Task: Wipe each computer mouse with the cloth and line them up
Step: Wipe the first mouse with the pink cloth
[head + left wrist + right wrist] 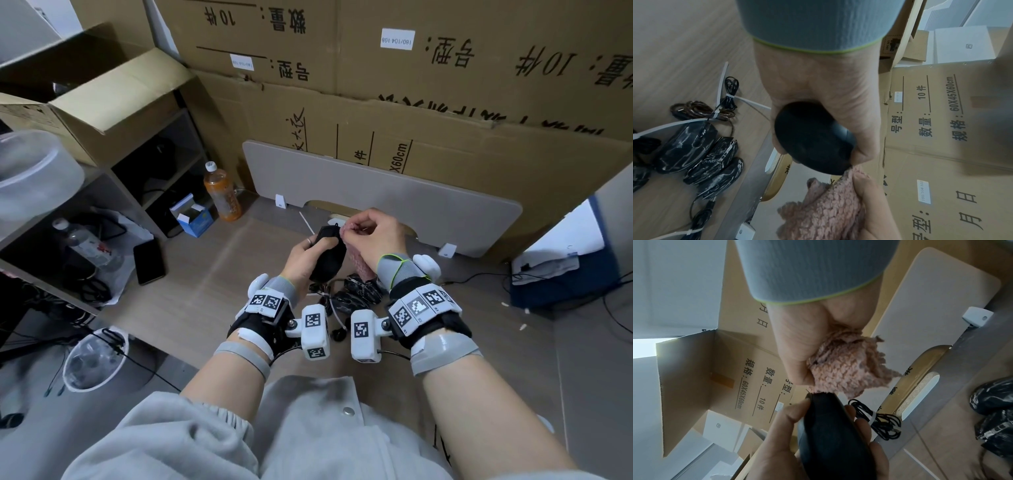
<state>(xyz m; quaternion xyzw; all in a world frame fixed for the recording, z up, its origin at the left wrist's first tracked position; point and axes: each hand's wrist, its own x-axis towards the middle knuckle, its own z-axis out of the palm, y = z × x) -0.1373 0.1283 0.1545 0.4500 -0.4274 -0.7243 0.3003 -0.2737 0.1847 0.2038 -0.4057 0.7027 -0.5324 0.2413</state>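
Observation:
My left hand [305, 255] grips a plain black mouse [328, 255] [813, 138] [832, 434] above the floor, thumb on one side and fingers on the other. My right hand [370, 236] bunches a pink fluffy cloth [356, 265] [824, 206] [842, 368] and presses it against the front end of that mouse. Below the hands, several black mice with a marbled pattern [356, 294] [694, 151] [995, 412] lie together on the wooden floor, with coiled cables tied by white zip ties [725, 99].
Big cardboard boxes [411, 85] stand behind, with a grey board [376, 185] leaning against them. A shelf unit [102, 192], an orange drink bottle [222, 192], a black phone [149, 262] and a lined bin [94, 359] sit at the left. A blue box [561, 274] is at the right.

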